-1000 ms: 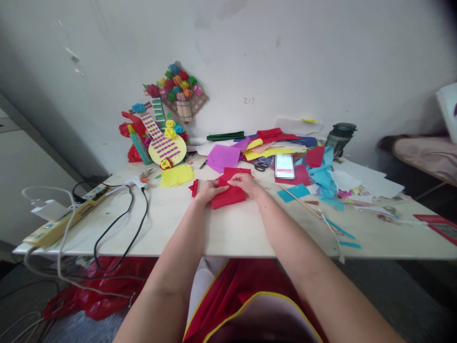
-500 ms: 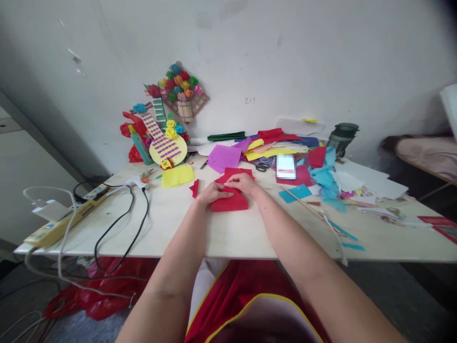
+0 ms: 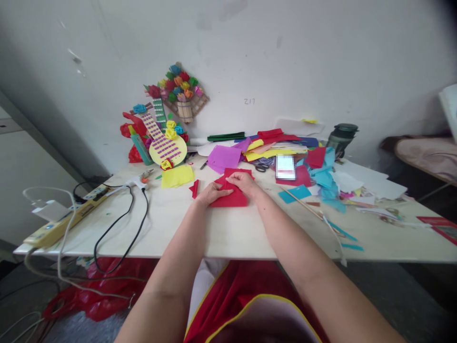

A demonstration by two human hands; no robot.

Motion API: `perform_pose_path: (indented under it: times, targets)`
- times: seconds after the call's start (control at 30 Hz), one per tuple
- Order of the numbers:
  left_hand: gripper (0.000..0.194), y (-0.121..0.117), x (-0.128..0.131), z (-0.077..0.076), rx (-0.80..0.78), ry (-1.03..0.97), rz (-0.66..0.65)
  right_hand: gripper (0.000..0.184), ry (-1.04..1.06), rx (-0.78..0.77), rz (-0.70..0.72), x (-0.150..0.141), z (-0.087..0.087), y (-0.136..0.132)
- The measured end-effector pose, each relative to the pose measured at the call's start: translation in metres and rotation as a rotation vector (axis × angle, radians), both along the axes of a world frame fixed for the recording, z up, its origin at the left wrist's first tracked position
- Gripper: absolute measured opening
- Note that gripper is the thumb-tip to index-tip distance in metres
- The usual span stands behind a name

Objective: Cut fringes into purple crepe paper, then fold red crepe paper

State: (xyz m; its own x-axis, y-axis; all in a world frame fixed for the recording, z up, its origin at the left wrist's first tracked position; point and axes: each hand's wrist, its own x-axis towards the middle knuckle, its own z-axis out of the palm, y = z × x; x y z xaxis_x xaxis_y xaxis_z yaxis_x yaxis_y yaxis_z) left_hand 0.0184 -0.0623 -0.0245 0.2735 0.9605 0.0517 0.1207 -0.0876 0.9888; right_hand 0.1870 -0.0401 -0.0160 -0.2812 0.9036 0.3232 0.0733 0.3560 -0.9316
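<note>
A folded red paper sheet [image 3: 232, 199] lies on the pale table [image 3: 228, 228] in front of me. My left hand [image 3: 212, 192] rests on its left part, fingers bent and pressing the paper down. My right hand [image 3: 243, 181] sits on the upper right part, fingertips pinched together on the fold. A small red paper scrap [image 3: 194, 187] lies just left of my left hand. More red paper [image 3: 235, 172] shows behind my hands.
Behind are a yellow sheet [image 3: 177, 175], a purple sheet [image 3: 224, 157], a pile of coloured papers [image 3: 285, 147], scissors [image 3: 262, 166] and a paper guitar craft [image 3: 162, 140]. A glue gun [image 3: 134, 181] and power strip [image 3: 64, 221] lie left. A dark bottle [image 3: 341, 136] stands at the right.
The red sheet has been turned from a slant to lie square under my hands, and its lower edge looks shorter. My hands stayed almost in place.
</note>
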Motion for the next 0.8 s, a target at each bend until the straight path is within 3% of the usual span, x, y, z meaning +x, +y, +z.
perform_pose_path:
  times: [0.13, 0.3, 0.43, 0.63, 0.8]
  targets:
    - [0.035, 0.0014, -0.0021, -0.0005, -0.019, 0.024, -0.024, 0.037, -0.085, -0.047, 0.046, 0.0081, 0.0033, -0.0029]
    - [0.041, -0.0015, -0.0005, 0.0029, -0.064, -0.111, 0.017, 0.041, -0.135, 0.026, 0.069, 0.0098, 0.0030, -0.0016]
    - [0.040, -0.0051, 0.0025, 0.0066, -0.080, -0.224, 0.036, 0.042, -0.107, 0.036, -0.005, 0.0074, 0.0030, -0.0017]
    - [0.042, -0.0040, 0.0035, 0.0061, -0.042, -0.363, 0.170, 0.037, -0.033, -0.012, 0.012, 0.0114, 0.0031, -0.0007]
    - [0.046, -0.0027, 0.0036, 0.0034, -0.017, -0.383, 0.164, 0.034, 0.032, -0.020, -0.011, 0.0105, 0.0024, 0.0002]
